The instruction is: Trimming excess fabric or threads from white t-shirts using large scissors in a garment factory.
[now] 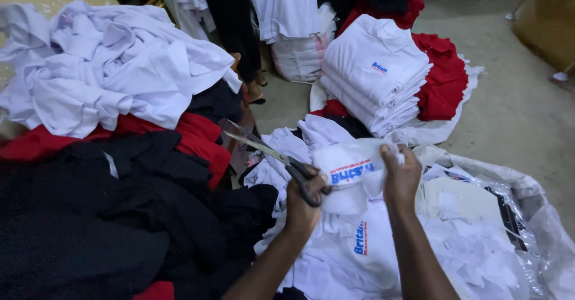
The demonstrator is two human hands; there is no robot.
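Dim indoor light, cool cast, soft and even with no hard shadows. Brightest area is the stack of folded white shirts [374, 72] up beyond the fingers [392, 159], slightly washed out. The loose white heap [108, 66] far left of the fingers reads bluish. The black garments [90, 216] below-left of the fingers are crushed to near black, folds barely readable. Mild glare on the clear plastic bag [527, 216] right of the fingers. Scissors [281, 159] slightly soft. Wide-angle stretch at the corners; fine noise overall.
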